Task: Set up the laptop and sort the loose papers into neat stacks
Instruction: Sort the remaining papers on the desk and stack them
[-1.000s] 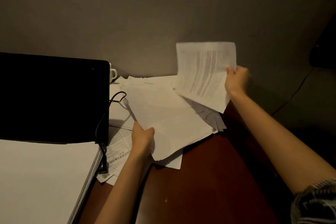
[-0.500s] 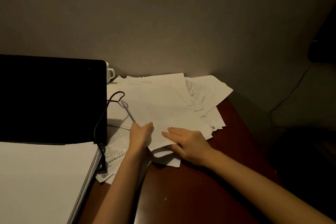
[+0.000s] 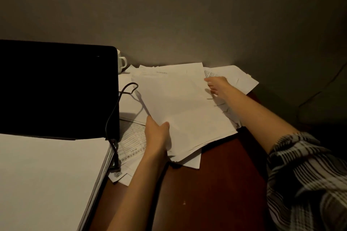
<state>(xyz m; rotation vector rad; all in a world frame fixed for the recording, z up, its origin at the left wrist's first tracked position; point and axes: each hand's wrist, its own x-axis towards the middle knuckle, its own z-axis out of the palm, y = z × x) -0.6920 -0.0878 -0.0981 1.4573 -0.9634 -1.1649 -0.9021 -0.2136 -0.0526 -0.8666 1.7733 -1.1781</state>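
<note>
Paper sorting in hand. Left hand grips the sheaf at its near corner, right of the open laptop; right hand, fingers extended, touches loose sheets beyond. Next: gather these onto the sheaf, square edges.

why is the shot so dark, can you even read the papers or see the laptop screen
Head view: dim, warm light, the wall murky; the laptop screen is plain black with no detail; the cable casts a hard shadow across the held sheaf; print on the table sheet by the left hand shows but is too small to read; the right hand is slightly blurred.
</note>
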